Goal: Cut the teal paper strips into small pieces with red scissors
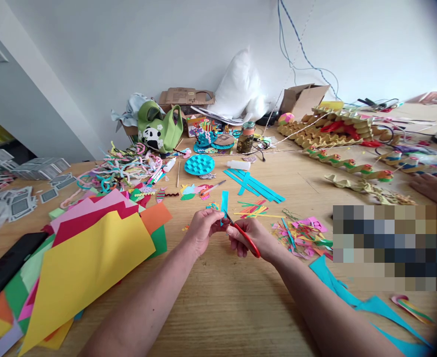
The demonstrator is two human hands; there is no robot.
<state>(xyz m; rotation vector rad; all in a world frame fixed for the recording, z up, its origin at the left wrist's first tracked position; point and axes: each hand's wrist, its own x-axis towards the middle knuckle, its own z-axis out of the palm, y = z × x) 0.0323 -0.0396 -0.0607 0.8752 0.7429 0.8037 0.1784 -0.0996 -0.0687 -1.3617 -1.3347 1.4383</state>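
Note:
Pinched in my left hand [204,229] is a short blue paper strip [225,200], which stands upright above the fingertips. My right hand [250,237] grips red-handled scissors [247,240], their blades pointing up and left at the strip's lower part. The two hands nearly touch over the wooden table. Just beyond them lie thin strips of coloured paper [253,208] and, farther back, longer blue strips [255,185]. Small paper cut-outs [189,191] and a craft knife [214,189] rest behind my left hand.
Coloured sheets [95,258] and a black phone [12,263] cover the left side. Paper scraps [303,235] and curved blue offcuts [333,282] lie right. Behind are a glue bottle [238,164], a jar [245,138], a green bag [161,129] and egg cartons [326,130]. Another person's hand [436,187] rests far right.

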